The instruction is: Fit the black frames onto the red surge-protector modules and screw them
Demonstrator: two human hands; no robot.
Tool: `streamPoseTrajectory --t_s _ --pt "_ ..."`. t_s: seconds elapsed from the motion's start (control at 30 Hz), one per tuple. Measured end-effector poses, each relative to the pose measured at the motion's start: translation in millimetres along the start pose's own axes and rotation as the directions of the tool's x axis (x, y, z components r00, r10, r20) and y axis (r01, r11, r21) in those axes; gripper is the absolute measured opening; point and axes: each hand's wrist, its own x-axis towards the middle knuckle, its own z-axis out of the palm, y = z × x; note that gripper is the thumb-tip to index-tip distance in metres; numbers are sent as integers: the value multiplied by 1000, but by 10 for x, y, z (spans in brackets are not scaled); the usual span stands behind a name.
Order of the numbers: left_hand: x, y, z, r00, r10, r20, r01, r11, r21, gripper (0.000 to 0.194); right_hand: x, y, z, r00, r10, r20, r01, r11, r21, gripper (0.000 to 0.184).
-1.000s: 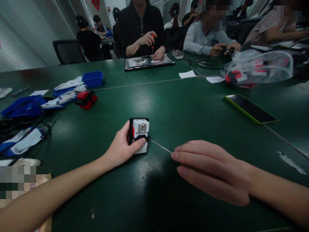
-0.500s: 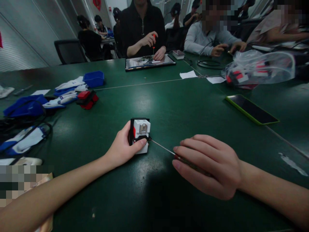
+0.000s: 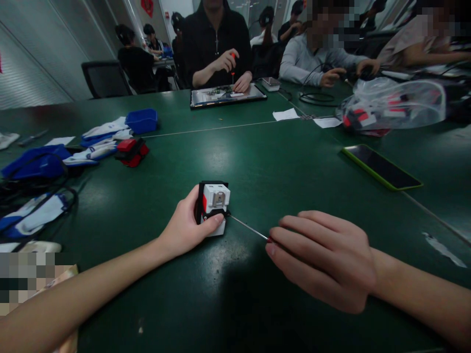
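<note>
My left hand [image 3: 189, 215] grips a small white and black switch-like device [image 3: 218, 197] with a red patch on its side and a metal piece in its front face. The thumb presses across a black band low on the device. In my right hand [image 3: 326, 262] is a screwdriver [image 3: 250, 228], held between thumb and fingers, which hide most of its handle. Its thin metal shaft points left, and the tip meets the right side of the device at the black band.
A green-edged phone [image 3: 382, 167] lies to the right, beyond it a clear plastic bag [image 3: 405, 105] with red and black parts. At left are a red and black block [image 3: 131, 152], gloves [image 3: 105, 131] and a blue tray [image 3: 142, 121]. Across the green table [image 3: 257, 162], a person works on a flat panel [image 3: 228, 95].
My right hand has shifted slightly down and right and turned, so the screwdriver handle is more hidden. The tip stays at the device, which my left hand keeps in nearly the same place.
</note>
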Motion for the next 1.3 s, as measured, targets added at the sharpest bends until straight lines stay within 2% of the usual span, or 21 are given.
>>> streamPoseTrajectory --t_s 0.13,0.33,0.5,0.67,0.87,1.03,1.17,1.3 --pt "-7 2 -4 1000 2 5 -2 1000 -13 50 -4 -4 -10 998 42 37 -41 999 -27 14" --pt "-5 26 -1 1000 15 -5 -15 1000 -16 49 19 -4 -26 1000 16 0 -16 1000 12 14" --pt "-2 19 2 1000 16 -11 -16 1000 -5 49 50 26 -67 995 43 86 -43 999 -4 15" --pt "-21 -5 0 1000 15 -4 -15 999 -28 49 34 4 -27 999 38 11 -39 999 32 17" --pt "-24 4 -9 1000 20 -14 -21 1000 -11 46 42 -10 0 997 73 4 -73 996 41 13" --pt "-39 -1 -11 998 22 -55 -21 1000 12 44 53 19 -11 998 56 31 -58 996 75 15" --pt "-51 -13 -6 996 26 -88 -26 1000 0 45 32 32 -2 996 73 60 -78 993 89 12" --pt "-53 -43 -4 995 35 -98 -37 999 -21 47 38 38 16 996 78 42 -82 993 82 13"
